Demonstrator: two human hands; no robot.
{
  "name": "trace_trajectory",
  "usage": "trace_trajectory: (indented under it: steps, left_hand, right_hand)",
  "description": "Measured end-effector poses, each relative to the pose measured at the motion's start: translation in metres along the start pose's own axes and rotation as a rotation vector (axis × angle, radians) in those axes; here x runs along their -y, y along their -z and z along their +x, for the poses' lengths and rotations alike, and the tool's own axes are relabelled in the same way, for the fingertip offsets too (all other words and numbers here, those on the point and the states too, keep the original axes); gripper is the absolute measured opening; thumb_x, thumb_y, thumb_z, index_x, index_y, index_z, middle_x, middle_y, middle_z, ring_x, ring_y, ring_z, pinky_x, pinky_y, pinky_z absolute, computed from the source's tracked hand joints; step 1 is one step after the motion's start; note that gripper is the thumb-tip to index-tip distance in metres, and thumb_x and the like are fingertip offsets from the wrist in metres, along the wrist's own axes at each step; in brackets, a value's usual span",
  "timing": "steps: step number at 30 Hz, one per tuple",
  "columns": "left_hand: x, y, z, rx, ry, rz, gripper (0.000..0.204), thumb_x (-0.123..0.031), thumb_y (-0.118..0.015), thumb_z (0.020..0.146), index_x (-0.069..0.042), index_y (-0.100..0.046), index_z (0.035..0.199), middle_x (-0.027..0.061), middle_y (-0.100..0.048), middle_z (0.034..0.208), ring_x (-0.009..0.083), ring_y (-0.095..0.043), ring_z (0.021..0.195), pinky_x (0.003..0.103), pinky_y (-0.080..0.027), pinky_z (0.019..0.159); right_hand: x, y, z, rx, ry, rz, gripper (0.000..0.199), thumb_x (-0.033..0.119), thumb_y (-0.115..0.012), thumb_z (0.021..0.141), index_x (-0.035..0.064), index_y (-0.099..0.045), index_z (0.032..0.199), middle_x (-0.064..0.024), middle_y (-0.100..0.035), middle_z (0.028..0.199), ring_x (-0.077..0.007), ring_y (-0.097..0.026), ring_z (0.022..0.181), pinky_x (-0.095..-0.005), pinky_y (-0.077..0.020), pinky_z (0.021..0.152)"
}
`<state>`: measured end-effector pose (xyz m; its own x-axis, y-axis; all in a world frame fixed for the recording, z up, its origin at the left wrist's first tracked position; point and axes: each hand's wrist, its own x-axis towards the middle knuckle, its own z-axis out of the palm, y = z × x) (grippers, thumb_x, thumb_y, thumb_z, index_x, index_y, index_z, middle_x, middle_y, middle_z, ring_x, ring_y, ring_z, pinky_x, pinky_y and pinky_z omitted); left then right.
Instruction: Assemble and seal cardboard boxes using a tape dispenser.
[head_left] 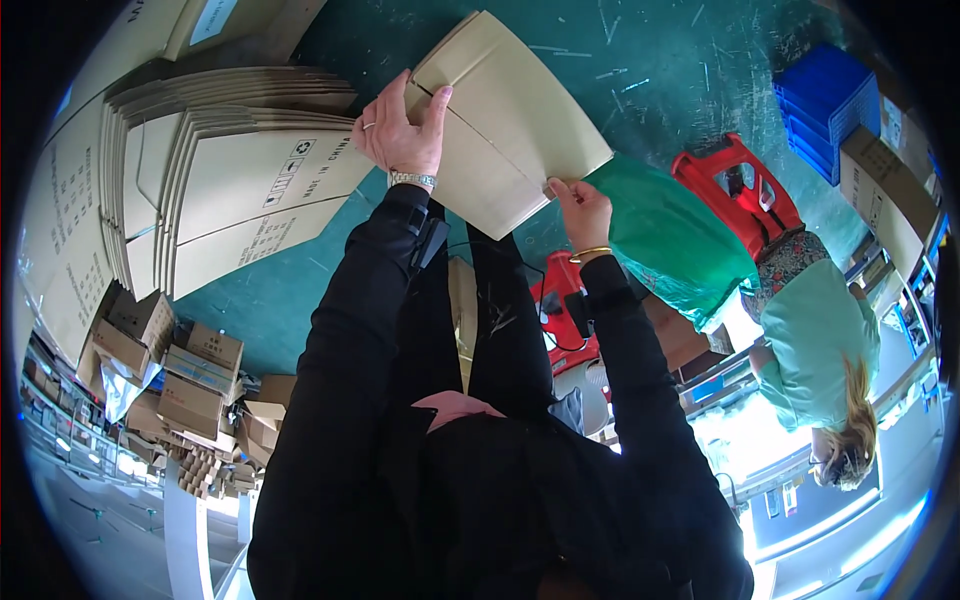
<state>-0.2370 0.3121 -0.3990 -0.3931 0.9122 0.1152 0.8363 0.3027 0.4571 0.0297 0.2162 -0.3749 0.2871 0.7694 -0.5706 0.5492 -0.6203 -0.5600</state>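
Observation:
A plain brown flattened carton (pixel 525 115) with a crease line across it is held up in front of me, tilted. My left hand (pixel 405 135), wearing a ring and a metal watch band, grips its left edge with the thumb on the upper face; the other fingers are partly behind it. At the lower right corner my right hand (pixel 583 212), with a gold bangle at the wrist, pinches the board between thumb and fingers. Just left of my left hand leans a stack of flattened printed cartons (pixel 245 165).
To the right stand a red plastic stool (pixel 745 185), a green plastic bag (pixel 670 235) and stacked blue crates (pixel 825 110). A person in a pale green top (pixel 820 330) sits there. Another red stool (pixel 568 315) is beside my legs. Cardboard boxes (pixel 190 390) pile up at left.

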Motion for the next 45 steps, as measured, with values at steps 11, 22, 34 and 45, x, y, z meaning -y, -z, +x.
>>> trace_trajectory:
  steps: [11, 22, 34, 45]
  left_hand:
    - [-0.007, -0.001, -0.003, -0.019, -0.046, -0.023, 0.058, -0.055, -0.074, 0.083, -0.014, -0.067, 0.123, 0.0018, -0.072, 0.117, 0.0190, -0.063, 0.109, 0.039, -0.035, 0.098]
    - [-0.003, 0.009, 0.000, -0.010, -0.093, 0.009, 0.056, -0.052, -0.071, 0.086, -0.016, -0.064, 0.129, 0.0040, -0.071, 0.117, 0.0214, -0.063, 0.112, 0.041, -0.035, 0.102]
    - [-0.002, 0.053, 0.015, 0.353, -0.451, 0.051, 0.065, -0.026, -0.069, 0.078, -0.024, -0.056, 0.142, 0.0214, -0.033, 0.160, 0.0488, -0.038, 0.140, 0.059, -0.037, 0.106]
    - [-0.058, 0.474, 0.260, -0.312, -0.649, -0.026, 0.034, -0.011, -0.068, 0.091, -0.002, -0.064, 0.124, 0.0181, -0.065, 0.124, 0.0377, -0.062, 0.113, 0.045, -0.049, 0.097]
  right_hand:
    - [0.009, 0.013, -0.008, 0.072, 0.047, -0.194, 0.037, 0.033, -0.080, 0.084, 0.0006, -0.067, 0.072, -0.0099, -0.062, 0.064, -0.0233, -0.059, 0.058, -0.0388, -0.0478, 0.058]
    - [0.082, -0.020, -0.034, 0.181, 0.860, -0.818, 0.069, 0.039, -0.066, 0.092, 0.0261, -0.039, 0.155, -0.0026, -0.027, 0.165, -0.0374, -0.024, 0.151, -0.0526, -0.0330, 0.117]
    - [0.088, -0.033, -0.033, 0.228, 0.854, -0.960, 0.062, 0.025, -0.056, 0.094, 0.0157, -0.043, 0.154, -0.0099, -0.023, 0.167, -0.0433, -0.013, 0.154, -0.0560, -0.0176, 0.123]
    - [0.114, -0.024, -0.027, 0.556, 0.487, -1.025, 0.069, 0.037, -0.061, 0.095, 0.0290, -0.033, 0.158, 0.0030, -0.008, 0.171, -0.0370, -0.001, 0.156, -0.0697, -0.0235, 0.116]
